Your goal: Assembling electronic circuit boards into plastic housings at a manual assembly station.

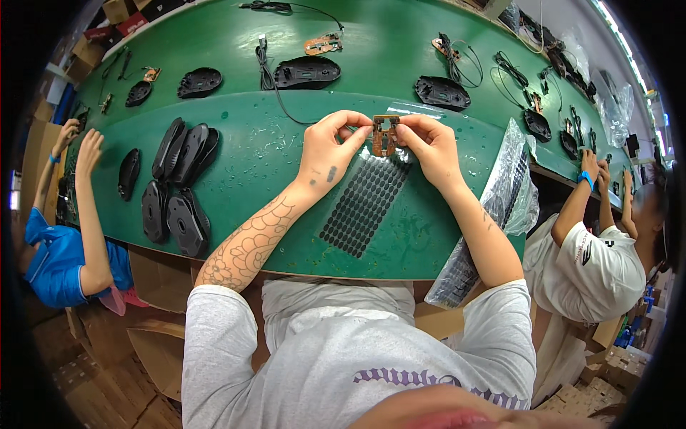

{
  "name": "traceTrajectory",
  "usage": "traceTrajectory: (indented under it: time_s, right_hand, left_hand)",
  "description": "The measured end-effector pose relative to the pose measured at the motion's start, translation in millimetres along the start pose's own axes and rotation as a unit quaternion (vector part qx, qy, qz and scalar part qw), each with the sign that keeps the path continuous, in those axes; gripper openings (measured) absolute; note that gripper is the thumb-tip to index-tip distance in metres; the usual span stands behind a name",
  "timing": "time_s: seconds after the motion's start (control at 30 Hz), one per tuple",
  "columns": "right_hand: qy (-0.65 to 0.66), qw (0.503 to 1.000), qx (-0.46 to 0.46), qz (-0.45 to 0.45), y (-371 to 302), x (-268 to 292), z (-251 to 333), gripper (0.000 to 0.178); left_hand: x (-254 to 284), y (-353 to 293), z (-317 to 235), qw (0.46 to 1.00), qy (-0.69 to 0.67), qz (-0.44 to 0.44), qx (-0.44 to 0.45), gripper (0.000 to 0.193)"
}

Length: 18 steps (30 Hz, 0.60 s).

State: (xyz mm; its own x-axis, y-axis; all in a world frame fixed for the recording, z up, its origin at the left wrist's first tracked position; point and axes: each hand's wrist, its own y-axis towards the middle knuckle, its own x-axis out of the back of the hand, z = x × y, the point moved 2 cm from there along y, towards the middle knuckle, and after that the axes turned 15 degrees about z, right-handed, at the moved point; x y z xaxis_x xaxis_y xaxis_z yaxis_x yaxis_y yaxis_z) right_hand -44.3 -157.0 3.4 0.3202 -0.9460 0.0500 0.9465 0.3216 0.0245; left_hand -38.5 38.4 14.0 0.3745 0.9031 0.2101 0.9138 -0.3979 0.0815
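Brown circuit board (385, 134) sits pinched between both hands above the middle of the green bench (286, 150). Left hand (330, 146) closes thumb and fingers on its left edge; right hand (429, 146) grips the right edge the same way. A sheet of small black pads (364, 202) lies just beneath, toward the near edge. Black mouse shells (179, 186) are stacked near the left edge, with a clear plastic bag (511, 189) at the right edge.

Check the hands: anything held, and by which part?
Both hold one small brown circuit board: left hand pinches its left edge, right hand its right edge, above the sheet of black pads.
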Motion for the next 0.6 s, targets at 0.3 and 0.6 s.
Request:
traceTrajectory:
  time_s: [0.3,0.6]
  right_hand:
    - [-0.015,1.000,0.014,-0.007,-1,-6,2,0.013]
    - [0.026,0.998,0.058,-0.008,-3,-18,12,0.026]
  left_hand:
    - [4,-1,2,0.999,-0.044,0.008,0.005,0.014]
    - [29,12,-13,0.992,-0.125,0.017,0.007,0.018]
